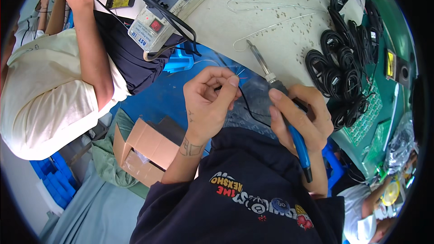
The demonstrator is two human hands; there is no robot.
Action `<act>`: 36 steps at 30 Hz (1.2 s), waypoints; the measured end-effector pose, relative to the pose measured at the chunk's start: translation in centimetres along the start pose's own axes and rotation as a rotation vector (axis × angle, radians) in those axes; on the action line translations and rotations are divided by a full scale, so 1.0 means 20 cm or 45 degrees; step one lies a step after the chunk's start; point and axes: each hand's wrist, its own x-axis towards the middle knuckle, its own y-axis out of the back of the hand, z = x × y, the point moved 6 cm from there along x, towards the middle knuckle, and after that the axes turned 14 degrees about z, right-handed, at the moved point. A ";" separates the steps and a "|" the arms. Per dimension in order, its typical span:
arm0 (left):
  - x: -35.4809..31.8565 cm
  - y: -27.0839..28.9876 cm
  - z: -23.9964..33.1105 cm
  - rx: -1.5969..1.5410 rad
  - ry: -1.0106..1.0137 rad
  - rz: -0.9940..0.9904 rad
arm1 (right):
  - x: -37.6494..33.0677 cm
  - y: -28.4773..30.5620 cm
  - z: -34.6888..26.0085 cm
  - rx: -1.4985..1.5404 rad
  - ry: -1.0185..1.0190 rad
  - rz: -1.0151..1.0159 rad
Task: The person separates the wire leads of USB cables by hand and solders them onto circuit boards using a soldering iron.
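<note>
My right hand is wrapped round a soldering iron with a blue and black handle. Its metal tip points up and away, over the pale work surface. To the left, my left hand has thumb and fingers pinched together on a thin black cable. Fine coloured wire ends show just beyond the fingertips; the exact grip is partly hidden by the fingers. Bent lengths of thin silvery wire, resembling solder, lie on the surface near the iron's tip.
A white power strip with red switches and black cords stands at the surface's left edge. Coiled black cables and green circuit boards lie to the right. A cardboard box is at lower left. Another person's arm is at left.
</note>
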 end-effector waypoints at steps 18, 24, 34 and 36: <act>-0.44 -0.66 0.12 0.073 0.211 -0.839 | -0.18 0.59 0.03 0.202 -0.293 0.469; -0.62 -0.86 0.02 0.266 0.234 -0.917 | -0.30 0.78 0.07 0.294 -0.273 0.773; -0.67 -1.10 0.01 0.643 -0.102 -1.015 | -0.41 1.01 0.20 0.195 -0.373 0.906; -0.67 -1.17 0.10 0.711 -0.211 -1.040 | -0.44 1.08 0.25 0.159 -0.365 0.941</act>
